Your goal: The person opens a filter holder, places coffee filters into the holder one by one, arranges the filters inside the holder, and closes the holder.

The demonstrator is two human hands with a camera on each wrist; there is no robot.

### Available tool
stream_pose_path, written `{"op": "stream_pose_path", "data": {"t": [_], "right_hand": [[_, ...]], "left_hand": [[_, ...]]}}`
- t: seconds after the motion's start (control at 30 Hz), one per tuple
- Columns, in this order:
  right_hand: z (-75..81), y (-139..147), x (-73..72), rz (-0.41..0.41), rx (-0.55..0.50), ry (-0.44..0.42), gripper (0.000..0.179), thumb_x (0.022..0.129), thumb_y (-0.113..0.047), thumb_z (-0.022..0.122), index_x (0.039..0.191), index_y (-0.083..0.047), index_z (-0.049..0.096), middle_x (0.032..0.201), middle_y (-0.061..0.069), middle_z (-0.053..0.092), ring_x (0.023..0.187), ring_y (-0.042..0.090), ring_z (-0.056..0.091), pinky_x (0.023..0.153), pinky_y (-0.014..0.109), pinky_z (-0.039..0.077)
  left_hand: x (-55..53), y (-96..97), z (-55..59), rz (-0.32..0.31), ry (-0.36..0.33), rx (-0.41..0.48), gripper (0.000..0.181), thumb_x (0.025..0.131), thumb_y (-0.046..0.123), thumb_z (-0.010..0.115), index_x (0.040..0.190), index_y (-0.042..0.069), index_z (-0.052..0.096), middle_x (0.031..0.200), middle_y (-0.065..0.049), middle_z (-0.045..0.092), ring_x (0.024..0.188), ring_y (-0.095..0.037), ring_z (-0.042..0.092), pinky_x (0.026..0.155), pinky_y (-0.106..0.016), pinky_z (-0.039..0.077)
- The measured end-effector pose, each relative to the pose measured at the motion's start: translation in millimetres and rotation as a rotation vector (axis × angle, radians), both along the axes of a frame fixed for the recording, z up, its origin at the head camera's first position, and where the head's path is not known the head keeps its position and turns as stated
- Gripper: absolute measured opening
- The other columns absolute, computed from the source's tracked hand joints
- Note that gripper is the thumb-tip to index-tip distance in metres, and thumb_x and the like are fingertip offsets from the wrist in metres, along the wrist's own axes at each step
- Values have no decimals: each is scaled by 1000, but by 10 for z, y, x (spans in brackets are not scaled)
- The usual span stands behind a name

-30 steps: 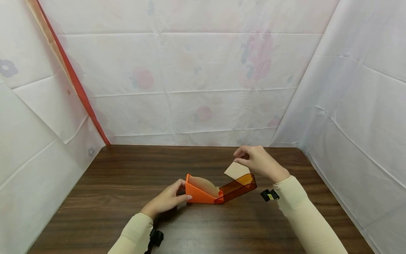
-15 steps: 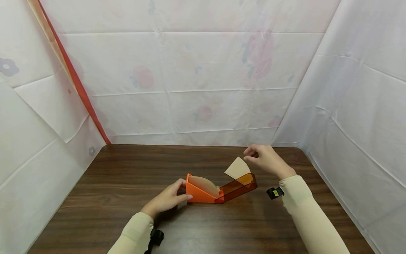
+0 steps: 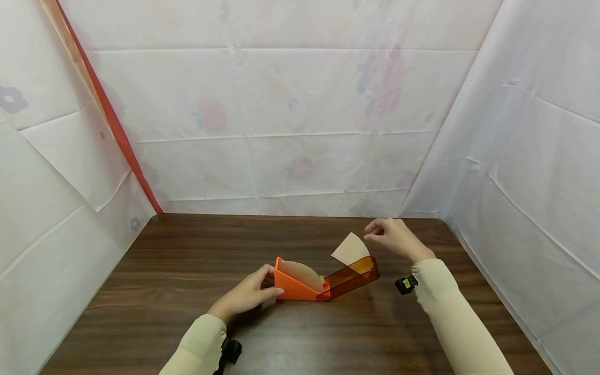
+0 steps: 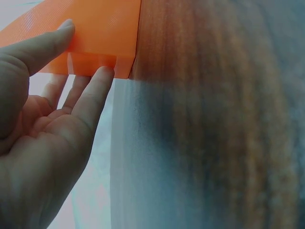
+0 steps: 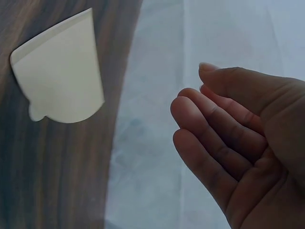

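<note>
An orange coffee filter holder (image 3: 300, 285) stands on the table, its translucent brown lid (image 3: 349, 280) swung out to the right. Paper coffee filters (image 3: 300, 272) sit upright inside it. My left hand (image 3: 248, 292) grips the holder's tall left end; the left wrist view shows the thumb on one orange side and fingertips at the end wall. A single coffee filter (image 5: 62, 71) lies on the wood behind the lid, which covers its lower part in the head view. To the right of that filter my right hand (image 3: 394, 237) hovers with loosely bent fingers, holding nothing.
The dark wood-grain table (image 3: 201, 245) has white patterned cloth (image 3: 290, 130) hanging behind it and at both sides. Small black devices sit at the left wrist (image 3: 231, 350) and right wrist (image 3: 405, 284).
My right hand has drawn away to the right from the loose coffee filter, whose top corner it covered a second ago. The left hand and the holder have stayed put.
</note>
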State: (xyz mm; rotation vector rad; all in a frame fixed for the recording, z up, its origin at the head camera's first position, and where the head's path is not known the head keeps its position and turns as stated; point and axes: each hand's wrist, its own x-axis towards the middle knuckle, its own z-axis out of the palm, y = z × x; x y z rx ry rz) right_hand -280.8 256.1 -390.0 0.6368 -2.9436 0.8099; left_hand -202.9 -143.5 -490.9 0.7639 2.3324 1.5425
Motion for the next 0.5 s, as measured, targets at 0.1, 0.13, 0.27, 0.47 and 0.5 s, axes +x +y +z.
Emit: {"op": "stream_pose_path", "data": {"t": [0.1,0.13,0.27,0.47,0.5], "right_hand": [[-96,39,-40,-20,2,-30,18,94,-20,73,106,-7,73,94,2,72,88,21,68,78,43,54],[-128,49,-52,-28,1,-41,17,94,-19,73,106,-7,73,93,2,72,87,21,68,78,43,54],[-240,72,-99,-49,-10,-95,19,94,-19,72,108,-5,72,92,2,71,86,19,67,77,41,54],[-375,81,-155,-39,-20,-133,22,94,-16,72,109,0,71,90,4,71,83,19,67,74,41,55],[-395,81,-164,-36,-21,-133,22,94,-16,72,109,1,71,90,4,71,82,19,67,73,41,55]], "left_hand": [[-8,-3,-17,-5,1,-8,32,98,23,68,122,8,52,119,-4,64,113,-24,60,92,-34,50],[-11,-5,-19,-5,2,-10,32,98,23,68,122,9,52,119,-4,64,113,-23,60,93,-34,50],[-17,-15,-20,-4,14,-17,33,98,24,69,122,9,52,118,-3,64,113,-22,60,92,-34,50],[-3,-9,-1,-4,-6,-7,33,98,22,68,122,7,52,119,-5,64,114,-25,60,93,-35,50],[0,-6,1,-6,-8,-3,33,98,21,68,122,7,51,119,-5,64,114,-25,60,93,-35,50]]}}
